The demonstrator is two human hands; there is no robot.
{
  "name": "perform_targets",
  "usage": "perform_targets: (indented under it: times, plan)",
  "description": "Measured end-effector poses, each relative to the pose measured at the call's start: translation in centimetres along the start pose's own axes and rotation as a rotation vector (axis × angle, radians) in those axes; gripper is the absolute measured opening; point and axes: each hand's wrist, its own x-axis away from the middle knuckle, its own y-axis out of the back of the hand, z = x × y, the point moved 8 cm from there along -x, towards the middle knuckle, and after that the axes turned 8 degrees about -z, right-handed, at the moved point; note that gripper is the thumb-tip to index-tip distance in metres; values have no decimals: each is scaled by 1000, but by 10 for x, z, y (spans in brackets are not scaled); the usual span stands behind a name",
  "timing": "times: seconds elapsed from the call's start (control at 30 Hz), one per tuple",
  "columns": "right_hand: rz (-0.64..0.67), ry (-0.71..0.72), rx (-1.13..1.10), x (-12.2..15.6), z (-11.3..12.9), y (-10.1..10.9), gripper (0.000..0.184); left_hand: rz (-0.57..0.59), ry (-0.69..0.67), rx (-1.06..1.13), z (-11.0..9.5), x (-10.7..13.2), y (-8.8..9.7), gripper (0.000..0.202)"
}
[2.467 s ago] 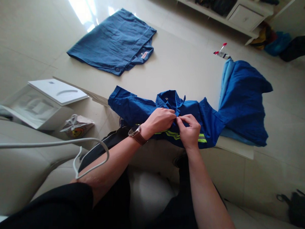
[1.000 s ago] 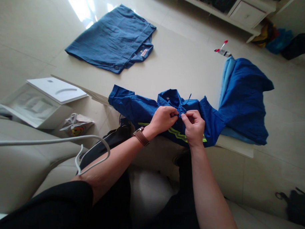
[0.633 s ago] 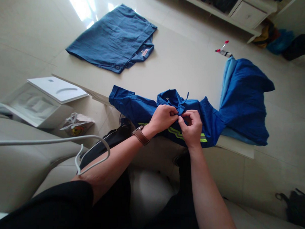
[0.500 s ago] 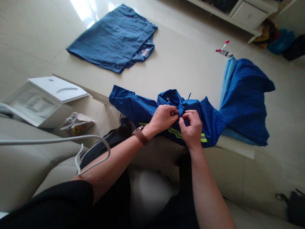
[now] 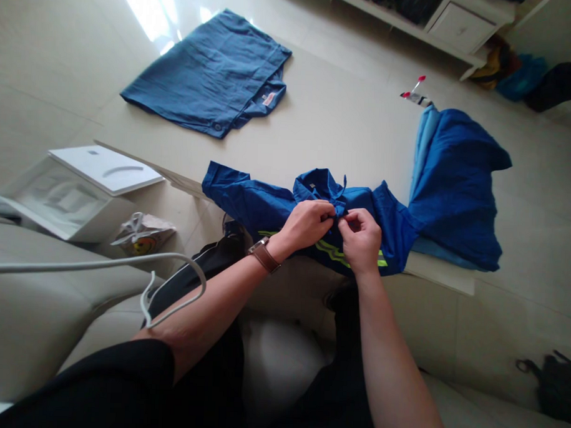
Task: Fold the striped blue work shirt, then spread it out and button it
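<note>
A bright blue work shirt point(image 5: 262, 201) with yellow-green reflective stripes lies across the near edge of a low beige table point(image 5: 344, 128), its body draped off to the right. My left hand point(image 5: 306, 224), with a brown watch on the wrist, pinches the shirt's front just below the collar. My right hand point(image 5: 362, 238) pinches the same fabric right beside it, fingers closed. The two hands touch at the placket.
A folded darker blue garment point(image 5: 210, 74) lies at the table's far left. A white box point(image 5: 75, 188) and a small bag point(image 5: 142, 234) stand on the floor at left. A white hanger point(image 5: 170, 285) rests by my left arm. A clip point(image 5: 414, 93) lies at the table's far right.
Both hands stay pinched on the shirt front below the collar, shifting only slightly. The collar area has bunched a little and the view has moved a bit.
</note>
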Motion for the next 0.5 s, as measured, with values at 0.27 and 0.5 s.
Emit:
perform_targets:
  times: [0.27, 0.5]
  plan:
    - [-104, -127, 41, -2, -26, 5, 17, 106, -97, -62, -14, 4, -5, 18]
    - [-197, -225, 37, -9, -48, 10, 22, 357, -36, -178, -6, 17, -17, 21]
